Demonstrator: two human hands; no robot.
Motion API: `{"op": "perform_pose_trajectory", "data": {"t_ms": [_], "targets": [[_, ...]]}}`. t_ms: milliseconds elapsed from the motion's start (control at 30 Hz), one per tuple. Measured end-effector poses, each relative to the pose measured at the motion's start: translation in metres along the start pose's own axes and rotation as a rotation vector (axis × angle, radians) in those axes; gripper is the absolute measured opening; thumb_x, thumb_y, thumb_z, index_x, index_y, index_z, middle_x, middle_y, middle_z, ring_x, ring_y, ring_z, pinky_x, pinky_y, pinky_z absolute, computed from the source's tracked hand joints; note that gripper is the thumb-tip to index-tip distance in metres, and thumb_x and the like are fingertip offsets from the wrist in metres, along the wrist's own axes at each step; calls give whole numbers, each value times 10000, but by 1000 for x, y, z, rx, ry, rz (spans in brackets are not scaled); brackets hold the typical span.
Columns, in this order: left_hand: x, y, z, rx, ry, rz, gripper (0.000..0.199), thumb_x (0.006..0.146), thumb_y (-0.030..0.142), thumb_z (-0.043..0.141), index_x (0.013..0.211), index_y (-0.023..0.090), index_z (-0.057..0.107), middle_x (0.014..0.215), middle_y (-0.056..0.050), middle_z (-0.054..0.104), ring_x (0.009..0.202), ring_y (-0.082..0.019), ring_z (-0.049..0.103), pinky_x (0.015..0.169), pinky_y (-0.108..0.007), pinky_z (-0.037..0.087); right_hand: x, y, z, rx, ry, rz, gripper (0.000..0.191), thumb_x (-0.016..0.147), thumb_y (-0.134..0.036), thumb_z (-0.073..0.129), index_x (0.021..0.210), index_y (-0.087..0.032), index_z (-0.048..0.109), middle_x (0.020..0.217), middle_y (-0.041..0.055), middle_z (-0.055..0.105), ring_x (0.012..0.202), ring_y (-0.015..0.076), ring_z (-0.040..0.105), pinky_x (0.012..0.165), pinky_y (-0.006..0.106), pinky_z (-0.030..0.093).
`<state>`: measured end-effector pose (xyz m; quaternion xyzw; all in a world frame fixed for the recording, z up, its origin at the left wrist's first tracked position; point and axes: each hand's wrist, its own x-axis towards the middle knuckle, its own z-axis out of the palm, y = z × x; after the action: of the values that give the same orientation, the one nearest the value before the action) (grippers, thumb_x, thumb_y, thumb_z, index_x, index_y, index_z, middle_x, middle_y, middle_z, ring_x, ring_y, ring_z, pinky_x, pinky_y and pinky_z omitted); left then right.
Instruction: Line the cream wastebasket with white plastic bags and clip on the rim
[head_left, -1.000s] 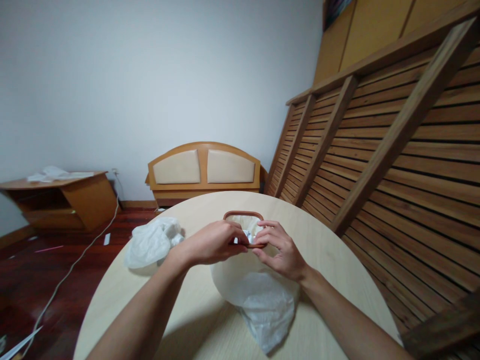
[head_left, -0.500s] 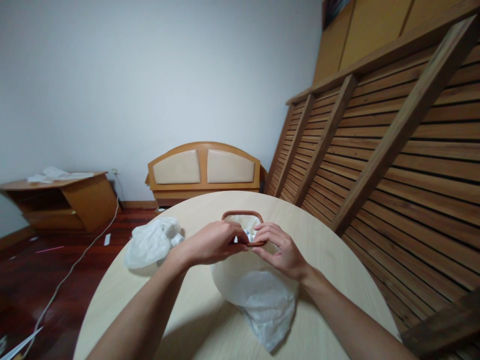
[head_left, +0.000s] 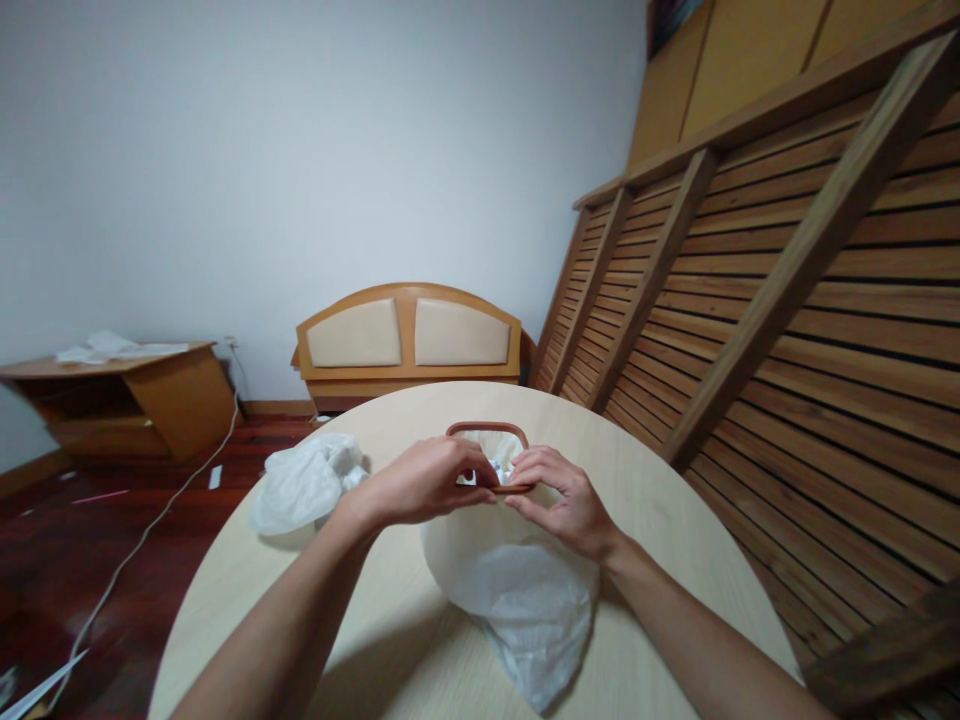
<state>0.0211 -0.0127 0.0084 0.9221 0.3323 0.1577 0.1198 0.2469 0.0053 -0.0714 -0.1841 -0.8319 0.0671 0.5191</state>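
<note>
A pale trash bin (head_left: 442, 560) with a brown rim ring (head_left: 487, 427) stands on the round table in front of me. A white plastic bag (head_left: 536, 620) lines its mouth and hangs down over the near side, its lower end reaching the tabletop. My left hand (head_left: 439, 480) pinches the near side of the rim ring from the left. Close beside it, my right hand (head_left: 561, 497) has thumb and fingers closed on the same edge, with the bag's plastic at the fingertips. Inside the bin, whitish contents with a little blue show partly between my hands.
A crumpled white plastic bag (head_left: 304, 485) lies at the left of the round wooden table (head_left: 667, 590). Slatted wooden panels (head_left: 750, 300) lean along the right. Behind are a headboard (head_left: 409, 335) and a low cabinet (head_left: 161, 400). A white cable (head_left: 154, 535) runs over the floor.
My left hand has shifted slightly, its fingers resting a little differently along the near rim. My right hand and both bags look almost the same.
</note>
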Motion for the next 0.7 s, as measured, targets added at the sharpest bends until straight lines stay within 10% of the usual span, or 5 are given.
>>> {"op": "perform_pose_trajectory", "data": {"t_ms": [300, 700], "targets": [[-14, -34, -4, -145, 65, -185, 1100, 650, 579, 816, 1523, 169, 287, 1589, -195, 306, 1468, -337, 297, 1206, -493, 251, -5, 9, -5, -71, -6, 80, 565, 769, -485, 771, 1246, -244, 589, 1229, 115, 619, 1210, 300, 534, 1056, 496, 427], [-11, -47, 4, -289, -24, -258, 1277, 590, 526, 860, 1564, 140, 130, 1634, -203, 175, 1509, -337, 196, 1244, -472, 163, -16, 27, 1, 127, -117, 464, 1121, 661, -754, 715, 1532, -183, 299, 1565, 205, 314, 1453, 374, 288, 1173, 589, 264]]}}
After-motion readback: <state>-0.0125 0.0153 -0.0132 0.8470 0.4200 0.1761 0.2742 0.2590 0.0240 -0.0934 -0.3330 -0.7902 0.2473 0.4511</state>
